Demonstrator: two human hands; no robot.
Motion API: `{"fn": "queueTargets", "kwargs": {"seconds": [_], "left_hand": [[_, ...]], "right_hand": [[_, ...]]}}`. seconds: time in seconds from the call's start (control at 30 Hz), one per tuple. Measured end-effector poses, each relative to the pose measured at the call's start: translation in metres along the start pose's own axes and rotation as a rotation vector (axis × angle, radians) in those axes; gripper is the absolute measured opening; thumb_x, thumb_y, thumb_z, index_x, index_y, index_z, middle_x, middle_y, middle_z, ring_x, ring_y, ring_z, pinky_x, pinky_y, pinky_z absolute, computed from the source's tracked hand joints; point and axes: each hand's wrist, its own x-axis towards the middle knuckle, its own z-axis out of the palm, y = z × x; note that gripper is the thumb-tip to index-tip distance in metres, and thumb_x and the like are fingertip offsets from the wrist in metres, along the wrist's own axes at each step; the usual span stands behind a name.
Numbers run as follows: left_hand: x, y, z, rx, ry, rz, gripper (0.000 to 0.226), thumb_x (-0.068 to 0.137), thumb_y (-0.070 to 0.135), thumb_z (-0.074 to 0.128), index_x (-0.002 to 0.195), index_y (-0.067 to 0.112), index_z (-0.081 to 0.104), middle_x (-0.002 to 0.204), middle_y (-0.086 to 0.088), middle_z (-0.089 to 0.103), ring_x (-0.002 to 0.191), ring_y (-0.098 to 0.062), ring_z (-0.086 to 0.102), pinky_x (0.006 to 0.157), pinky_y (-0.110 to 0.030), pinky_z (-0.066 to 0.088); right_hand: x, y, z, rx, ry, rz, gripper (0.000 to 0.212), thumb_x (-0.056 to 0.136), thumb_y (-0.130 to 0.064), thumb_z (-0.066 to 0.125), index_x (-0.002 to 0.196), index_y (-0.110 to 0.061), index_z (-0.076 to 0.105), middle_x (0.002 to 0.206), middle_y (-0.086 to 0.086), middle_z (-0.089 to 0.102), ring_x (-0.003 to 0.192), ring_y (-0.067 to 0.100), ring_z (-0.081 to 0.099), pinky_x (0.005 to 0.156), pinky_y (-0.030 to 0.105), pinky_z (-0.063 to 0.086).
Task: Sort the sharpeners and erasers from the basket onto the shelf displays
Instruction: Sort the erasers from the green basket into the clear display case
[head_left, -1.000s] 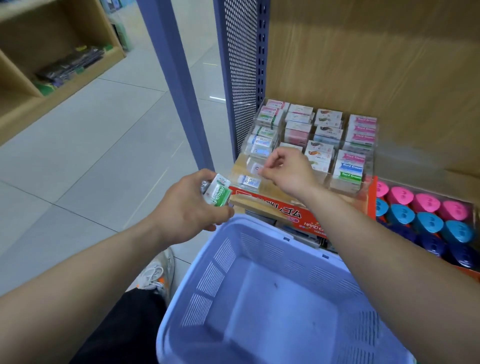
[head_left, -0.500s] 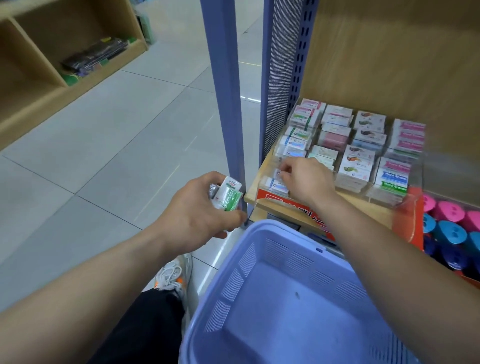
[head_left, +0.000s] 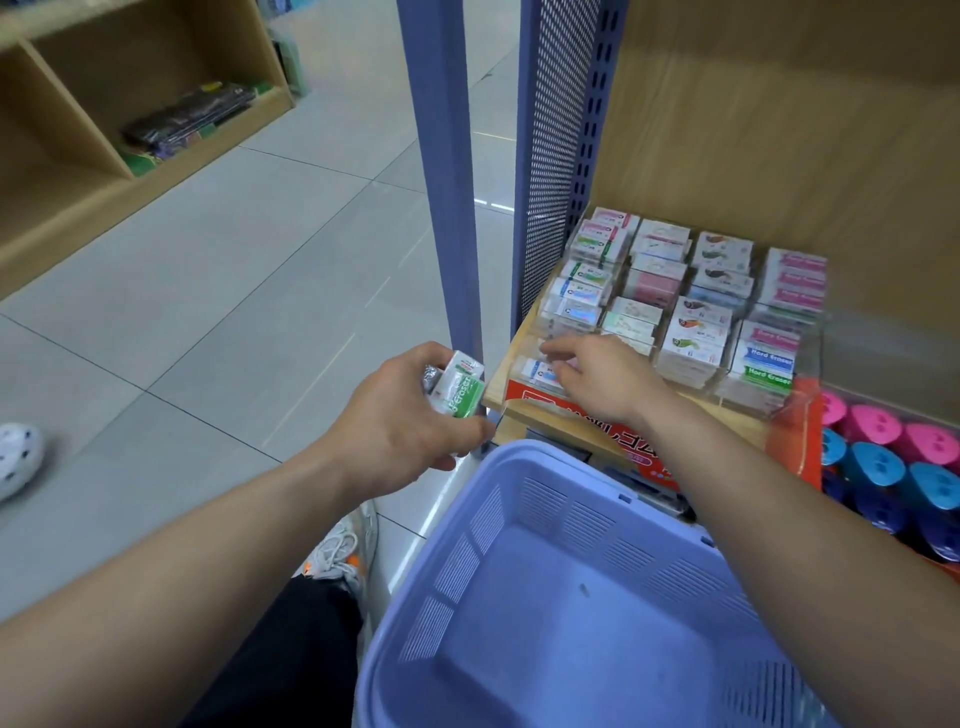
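Left hand clutches several small green-and-white wrapped erasers, just off the shelf edge. Right hand rests its fingers on a blue-white eraser in the front-left slot of the clear acrylic display; pinching or only touching, can't tell. Risk: the crowded left fistful drops one to the floor.

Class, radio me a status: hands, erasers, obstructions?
Left hand grips erasers. Right hand at display front-left slot, grip unclear. Basket: no items visible. Nothing blocking.

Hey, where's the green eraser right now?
In the head view the green eraser sits left of centre, gripped in the left hand, in front of the blue shelf post and just up-left of the basket corner.
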Motion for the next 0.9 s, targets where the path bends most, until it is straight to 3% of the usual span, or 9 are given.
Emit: {"fn": "queueTargets", "kwargs": {"seconds": [0.07,0.13,0.2,0.27,0.4,0.53,0.63,0.73,0.9], "left_hand": [[0.002,0.007,0.008,-0.006,-0.015,0.015,0.034,0.077,0.011,0.084,0.099,0.023,0.06,0.06,0.006,0.066,0.046,-0.007,0.059,0.038,-0.015,0.04],[0.002,0.014,0.017,0.002,-0.034,0.035,0.034,0.076,0.013,0.085,0.099,0.022,0.061,0.053,0.01,0.062,0.042,-0.005,0.053,0.037,-0.014,0.037],[0.001,0.019,0.026,0.027,-0.06,0.054,0.037,0.075,0.016,0.088,0.099,0.021,0.061,0.06,0.007,0.063,0.045,-0.006,0.054,0.039,-0.016,0.039],[0.001,0.023,0.035,0.046,-0.084,0.07,0.039,0.073,0.019,0.09,0.099,0.024,0.061,0.066,0.004,0.064,0.049,-0.008,0.057,0.041,-0.018,0.043],[-0.003,0.031,0.052,0.048,-0.12,0.081,0.035,0.074,0.016,0.087,0.092,0.028,0.059,0.06,0.007,0.064,0.047,-0.009,0.057,0.043,-0.021,0.046],[-0.005,0.037,0.067,0.055,-0.149,0.087,0.034,0.078,0.011,0.083,0.094,0.026,0.057,0.053,0.008,0.062,0.042,-0.008,0.054,0.038,-0.017,0.04],[-0.005,0.04,0.077,0.081,-0.185,0.094,0.034,0.079,0.01,0.081,0.099,0.022,0.057,0.056,0.005,0.062,0.039,-0.008,0.052,0.037,-0.017,0.038],[-0.004,0.044,0.084,0.072,-0.201,0.093,0.035,0.079,0.011,0.08,0.104,0.021,0.058,0.055,0.004,0.062,0.041,-0.009,0.053,0.039,-0.018,0.04],[0.005,0.046,0.082,-0.091,-0.171,0.075,0.038,0.079,0.01,0.08,0.108,0.025,0.06,0.064,-0.01,0.066,0.055,-0.02,0.059,0.044,-0.025,0.044]], "right_hand": [[-0.014,-0.007,-0.009,0.126,0.107,-0.027,0.03,0.099,-0.029,0.053,0.125,-0.03,0.067,0.119,-0.014,0.07,0.11,0.01,0.064,0.094,0.038,0.052],[-0.037,-0.02,-0.023,0.404,0.158,-0.072,0.014,0.099,-0.027,0.059,0.103,-0.029,0.072,0.1,-0.016,0.073,0.079,-0.001,0.065,0.076,0.029,0.051],[-0.062,-0.036,-0.039,0.776,0.068,-0.077,0.013,0.099,-0.024,0.061,0.096,-0.019,0.074,0.088,-0.005,0.074,0.062,0.007,0.062,0.062,0.027,0.049],[-0.081,-0.043,-0.052,0.91,-0.018,-0.077,0.015,0.098,-0.023,0.063,0.103,-0.014,0.073,0.084,0.001,0.073,0.063,0.016,0.063,0.059,0.029,0.052],[-0.095,-0.041,-0.063,0.882,-0.026,-0.017,0.008,0.092,-0.018,0.073,0.097,-0.012,0.069,0.074,0.001,0.066,0.065,0.018,0.065,0.059,0.032,0.054],[-0.103,-0.029,-0.07,0.932,-0.089,0.111,0.019,0.089,-0.022,0.076,0.101,-0.007,0.071,0.081,0.006,0.068,0.068,0.016,0.067,0.066,0.038,0.06],[-0.108,-0.019,-0.073,0.898,-0.09,0.105,0.016,0.091,-0.018,0.074,0.099,-0.004,0.071,0.076,0.007,0.065,0.064,0.015,0.064,0.065,0.035,0.059],[-0.111,-0.007,-0.075,0.871,-0.083,0.098,0.013,0.095,-0.015,0.069,0.099,-0.003,0.068,0.08,0.007,0.066,0.072,0.015,0.07,0.07,0.033,0.061],[-0.119,0.008,-0.072,1.056,0.01,0.11,0.005,0.096,-0.008,0.065,0.101,-0.007,0.064,0.082,0.012,0.071,0.073,0.017,0.071,0.07,0.027,0.06]]}}
